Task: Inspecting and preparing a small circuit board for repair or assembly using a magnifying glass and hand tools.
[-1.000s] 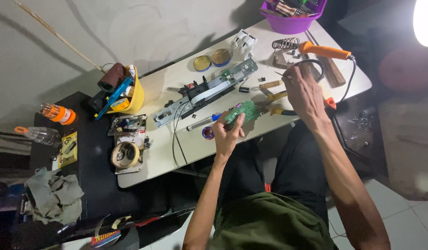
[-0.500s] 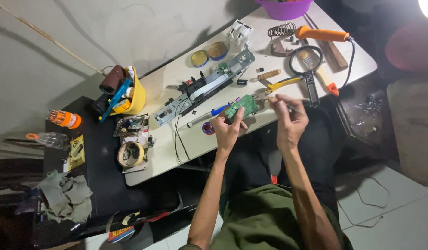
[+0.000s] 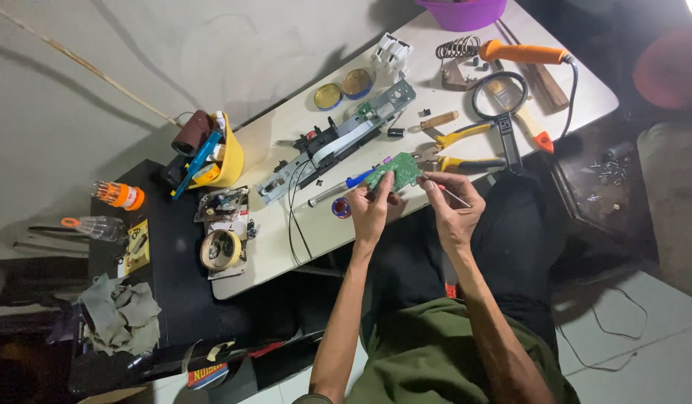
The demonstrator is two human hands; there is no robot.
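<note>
Green circuit board [image 3: 393, 173] sits pinched in the left hand [image 3: 372, 207], fingers closed on its near edge, just in front of the white table [image 3: 286, 224]. Its long axis tilts toward the right hand [image 3: 454, 206], whose fingers pinch a thin metal tool [image 3: 454, 196] beside the board's right end.

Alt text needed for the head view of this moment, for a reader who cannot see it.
Seen from above, a seated person's left hand holds a small green circuit board while the right hand brings a thin metal tool beside it, over a white table strewn with yellow-handled pliers, a magnifying glass and an orange-handled soldering iron.
</note>
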